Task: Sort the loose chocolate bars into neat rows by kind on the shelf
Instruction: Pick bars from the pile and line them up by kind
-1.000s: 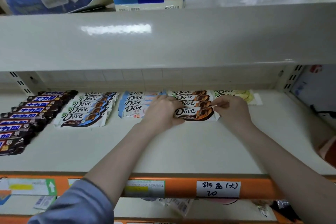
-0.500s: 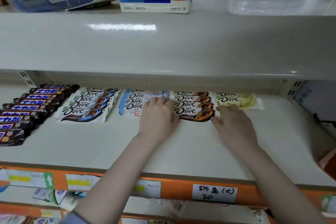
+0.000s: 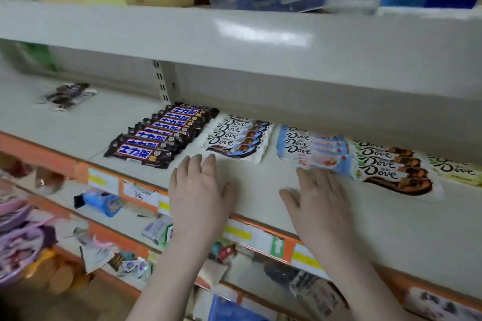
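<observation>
Chocolate bars lie in rows on the pale shelf point(image 3: 260, 198). From left: dark Snickers-type bars point(image 3: 161, 135), white-and-blue Dove bars point(image 3: 237, 138), light blue Dove bars point(image 3: 313, 150), white-and-brown Dove bars point(image 3: 391, 167), and yellow-green Dove bars point(image 3: 456, 169) at the right edge. My left hand point(image 3: 199, 190) lies flat with straight fingers just in front of the white-and-blue row, holding nothing. My right hand point(image 3: 318, 195) is flat too, its fingertips at the front edge of the light blue row. One loose dark packet point(image 3: 67, 95) lies alone far left.
The upper shelf point(image 3: 234, 34) overhangs the rows and carries boxes and a clear bin. An orange price rail point(image 3: 260, 232) runs along the shelf's front edge. Lower shelves point(image 3: 104, 216) hold mixed snacks and packets.
Both hands have let go of the white-and-brown Dove row and slid left and back, now flat before the blue rows. The view has swung left and tilted.
</observation>
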`<state>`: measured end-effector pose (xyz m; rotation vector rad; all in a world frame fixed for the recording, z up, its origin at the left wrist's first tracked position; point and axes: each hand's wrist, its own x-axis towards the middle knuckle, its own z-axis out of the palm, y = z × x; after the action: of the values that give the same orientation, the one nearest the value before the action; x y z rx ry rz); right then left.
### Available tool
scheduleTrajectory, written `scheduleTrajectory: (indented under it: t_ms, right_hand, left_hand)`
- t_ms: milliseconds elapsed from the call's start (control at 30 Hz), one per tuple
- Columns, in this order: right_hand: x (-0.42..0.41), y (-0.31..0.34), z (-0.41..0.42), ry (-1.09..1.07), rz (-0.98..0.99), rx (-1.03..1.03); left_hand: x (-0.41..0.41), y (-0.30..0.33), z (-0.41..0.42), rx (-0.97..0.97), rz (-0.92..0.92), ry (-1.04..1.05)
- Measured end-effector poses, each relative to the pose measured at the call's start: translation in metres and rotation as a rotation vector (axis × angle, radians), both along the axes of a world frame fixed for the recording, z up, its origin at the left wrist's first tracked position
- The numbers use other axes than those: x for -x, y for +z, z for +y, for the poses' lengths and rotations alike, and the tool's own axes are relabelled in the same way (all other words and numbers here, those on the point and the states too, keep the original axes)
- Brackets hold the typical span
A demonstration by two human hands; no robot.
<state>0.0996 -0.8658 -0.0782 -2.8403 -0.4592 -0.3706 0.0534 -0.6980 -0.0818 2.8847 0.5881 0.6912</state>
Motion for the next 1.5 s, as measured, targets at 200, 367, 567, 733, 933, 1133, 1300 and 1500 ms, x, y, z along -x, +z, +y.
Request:
scheduleTrajectory:
  t_ms: [200,367,567,733,933,1133,1300,1500]
  right_hand:
    - [0.045,-0.002,0.154,0.101,-0.015,-0.077]
    - [0.071,0.005,0.272,0.194,-0.002,-0.120]
    - [0.066,0.015,0.370,0.219,-0.016,-0.115]
    - [0.031,0.014,0.440,0.198,0.003,-0.087]
    - [-0.027,0.012,0.532,0.150,0.082,-0.142]
    - [-0.070,0.017,0.612,0.111,0.234,-0.121]
    - [-0.087,0.008,0.655,0.045,0.322,-0.157]
    - [-0.086,0.002,0.680,-0.084,0.286,-0.085]
  left_hand:
    - [0.062,0.006,0.145,0.008,-0.033,0.133]
    - [0.103,0.015,0.258,-0.007,-0.004,0.208]
    - [0.106,0.018,0.361,0.037,-0.009,0.255]
    - [0.071,0.014,0.438,0.113,-0.046,0.263]
    - [0.005,0.006,0.543,0.152,-0.016,0.268]
    - [-0.077,0.008,0.620,0.255,0.096,0.309]
    - [-0.139,-0.002,0.661,0.417,0.249,0.319]
    - [-0.169,-0.007,0.668,0.359,0.384,0.279]
